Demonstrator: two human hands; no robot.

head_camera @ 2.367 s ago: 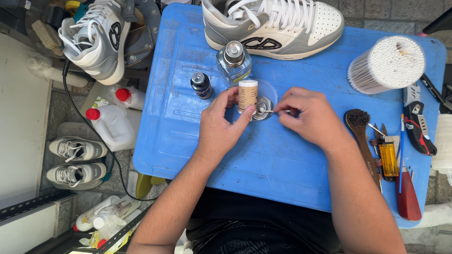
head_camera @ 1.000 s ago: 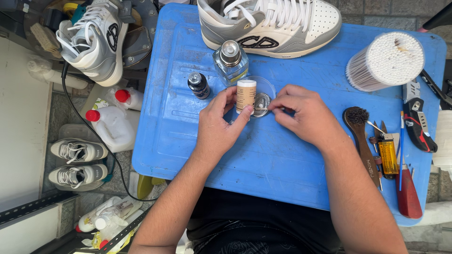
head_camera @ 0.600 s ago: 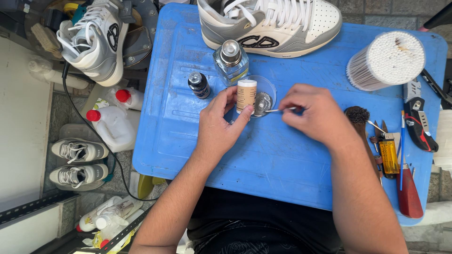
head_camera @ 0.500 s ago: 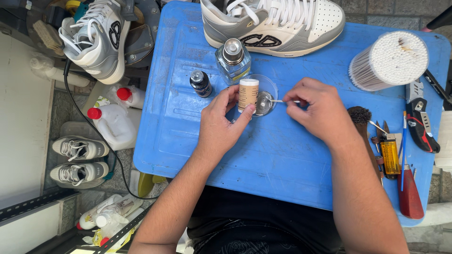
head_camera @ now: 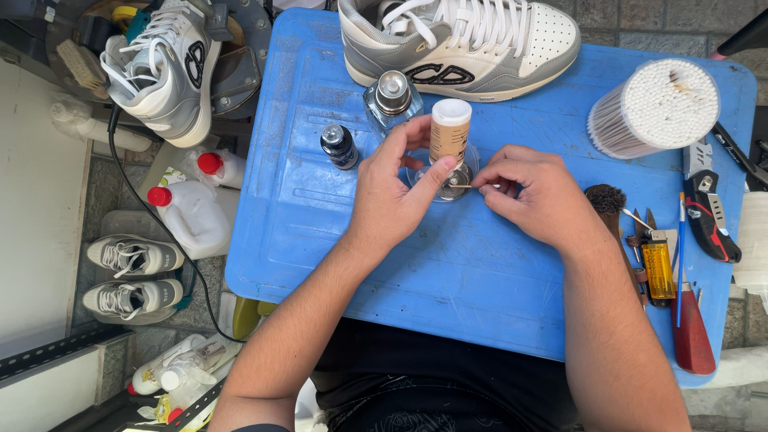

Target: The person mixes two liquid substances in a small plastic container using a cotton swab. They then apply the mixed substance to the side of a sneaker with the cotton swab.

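Your left hand [head_camera: 392, 196] grasps the small tan bottle [head_camera: 450, 132] and holds it upright over the little glass dish [head_camera: 445, 174] on the blue table [head_camera: 480, 280]. Your right hand [head_camera: 532, 196] pinches a thin stick [head_camera: 472, 186], its tip inside the dish.

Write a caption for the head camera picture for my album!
Left hand steadies a small clear dish while right hand dips a thin stick, sneaker waiting.

Outdoor workbench over paved ground
A blue plastic table [head_camera: 336, 264] stands on grey stone paving [head_camera: 640, 20] in even daylight; a pale wall panel [head_camera: 36, 200] runs along the left.
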